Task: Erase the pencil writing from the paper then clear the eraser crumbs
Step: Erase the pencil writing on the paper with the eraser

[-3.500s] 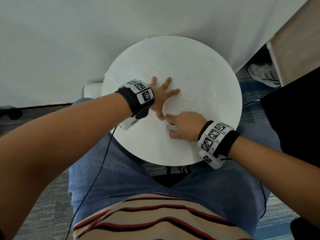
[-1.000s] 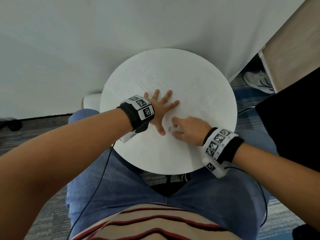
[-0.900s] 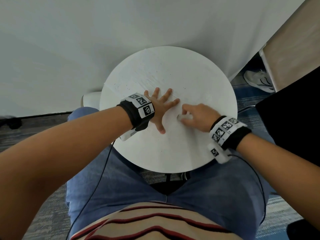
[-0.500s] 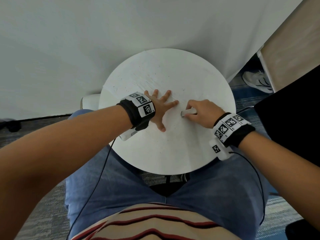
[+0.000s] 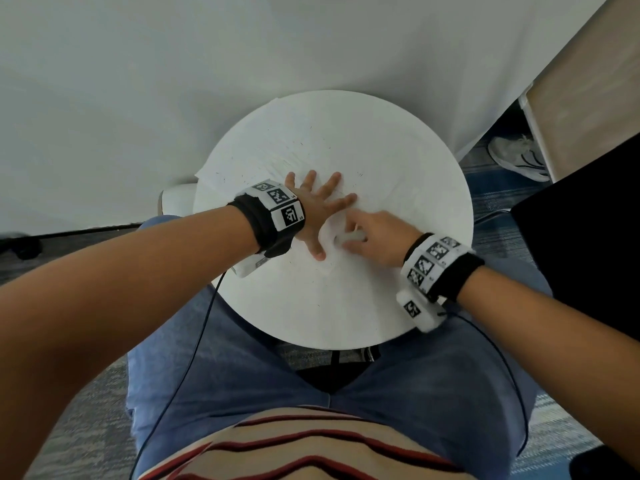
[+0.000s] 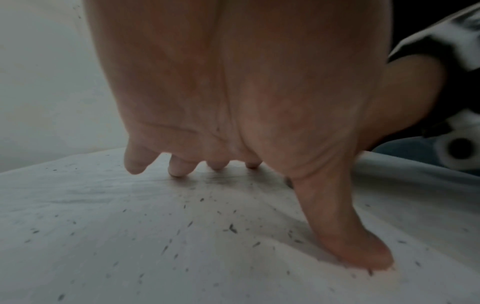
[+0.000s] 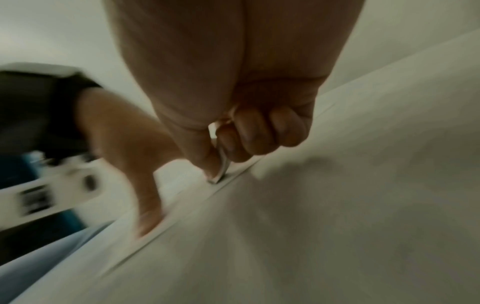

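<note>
Paper (image 5: 346, 147) pinned by my splayed left hand (image 5: 317, 209); right hand (image 5: 375, 237) pinched a mostly hidden eraser (image 5: 341, 239); crumbs (image 6: 231, 228) blurred.

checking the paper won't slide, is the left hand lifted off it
No, the left hand lies spread with its fingertips and thumb pressed onto the paper.

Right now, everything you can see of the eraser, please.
The small white block eraser is mostly hidden in the right hand, whose curled fingers and thumb pinch it. Only a pale, rounded end sticks out toward the left hand. In the right wrist view its thin tip points down and touches the white paper sheet on the round white table. Material looks like rubber; markings cannot be made out.
</note>
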Available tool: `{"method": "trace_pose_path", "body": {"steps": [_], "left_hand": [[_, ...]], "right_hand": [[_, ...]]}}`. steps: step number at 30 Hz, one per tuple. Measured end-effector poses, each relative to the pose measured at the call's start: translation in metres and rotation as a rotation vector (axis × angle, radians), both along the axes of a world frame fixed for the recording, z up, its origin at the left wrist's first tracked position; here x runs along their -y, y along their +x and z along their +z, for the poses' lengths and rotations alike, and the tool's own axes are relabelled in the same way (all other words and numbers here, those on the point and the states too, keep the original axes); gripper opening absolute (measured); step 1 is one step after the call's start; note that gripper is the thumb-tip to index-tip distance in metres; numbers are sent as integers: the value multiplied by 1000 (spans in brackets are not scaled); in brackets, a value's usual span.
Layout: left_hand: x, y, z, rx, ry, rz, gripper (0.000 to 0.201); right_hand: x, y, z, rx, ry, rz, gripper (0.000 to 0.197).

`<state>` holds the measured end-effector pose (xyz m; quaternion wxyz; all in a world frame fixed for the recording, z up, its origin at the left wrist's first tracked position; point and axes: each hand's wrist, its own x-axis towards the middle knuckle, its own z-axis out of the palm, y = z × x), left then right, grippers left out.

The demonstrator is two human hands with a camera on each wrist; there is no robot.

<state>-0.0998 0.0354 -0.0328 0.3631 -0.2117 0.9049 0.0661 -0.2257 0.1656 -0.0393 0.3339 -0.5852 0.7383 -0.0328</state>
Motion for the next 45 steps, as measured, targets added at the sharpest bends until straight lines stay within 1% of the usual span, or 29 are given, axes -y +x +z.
{"method": "trace_pose_path", "body": {"steps": [2, 3, 4, 5, 7, 8, 10, 13, 14, 15, 16, 18, 19, 20, 22, 24, 27, 29, 32, 35, 37, 38, 39, 41, 42, 43, 44, 45], "left_hand": [[0, 0, 0, -3, 14, 11, 134], [1, -1, 0, -3, 18, 14, 134], [1, -1, 0, -4, 18, 14, 134], [2, 0, 0, -5, 18, 11, 134], [1, 1, 0, 3, 16, 6, 134], [1, 1, 1, 8, 13, 4, 134], [1, 1, 0, 1, 11, 2, 134], [1, 1, 0, -12, 15, 11, 134], [1, 0, 0, -15, 14, 9, 134], [1, 0, 0, -16, 10, 3, 134], [1, 0, 0, -15, 7, -3, 134], [2, 1, 0, -8, 5, -6, 135], [2, 1, 0, -6, 6, -6, 135], [2, 1, 0, -4, 8, -6, 135], [2, 1, 1, -3, 13, 1, 137], [5, 2, 2, -16, -2, 7, 143], [9, 4, -1, -68, -83, -10, 151], [11, 8, -5, -62, -89, 16, 153], [8, 11, -9, -42, -53, 46, 153], [4, 12, -8, -30, -52, 49, 153], [3, 12, -7, -21, -55, 56, 153], [3, 11, -7, -21, -53, 58, 153], [3, 11, -7, -22, -50, 60, 153], [3, 12, -7, -17, -48, 56, 153], [2, 13, -7, -13, -49, 53, 153], [2, 13, -8, -10, -49, 52, 153], [2, 13, -9, -12, -47, 55, 153], [2, 12, -9, -17, -43, 61, 154]], "right_hand": [[8, -20, 3, -82, -79, -131, 27], [9, -22, 3, -133, -113, -167, 28], [8, -16, 3, -159, -127, -166, 28], [4, -5, 1, -159, -112, -126, 29], [-6, 22, 0, -84, -37, -6, 29], [-8, 27, 0, -43, 1, 28, 26], [-1, 15, 4, -23, 13, -20, 21], [13, -15, 8, -158, -106, -187, 27], [11, -14, 8, -203, -128, -187, 28], [8, -6, 7, -224, -131, -151, 28], [3, 8, 7, -223, -123, -77, 28], [-8, 37, 4, -153, -95, 80, 30], [-10, 43, 3, -117, -84, 111, 29], [-8, 42, 3, -93, -83, 102, 27], [1, 27, 4, -40, -92, 28, 24], [5, 8, 2, -8, -138, -24, 23], [1, -7, -5, 8, -172, -21, 26], [-4, -7, -7, 5, -159, 9, 28], [-6, -4, -7, -108, -196, 93, 32], [2, -13, -3, -260, -278, -49, 33], [6, -10, -1, -358, -286, -72, 29], [6, -2, -1, -357, -256, -42, 27], [4, 10, -1, -318, -211, 10, 26], [-2, 30, 0, -189, -112, 135, 27], [-2, 31, 1, -132, -78, 155, 28], [0, 25, 3, -101, -68, 124, 30], [4, 14, 5, -102, -82, 53, 30], [8, 1, 7, -141, -112, -38, 29]]}}
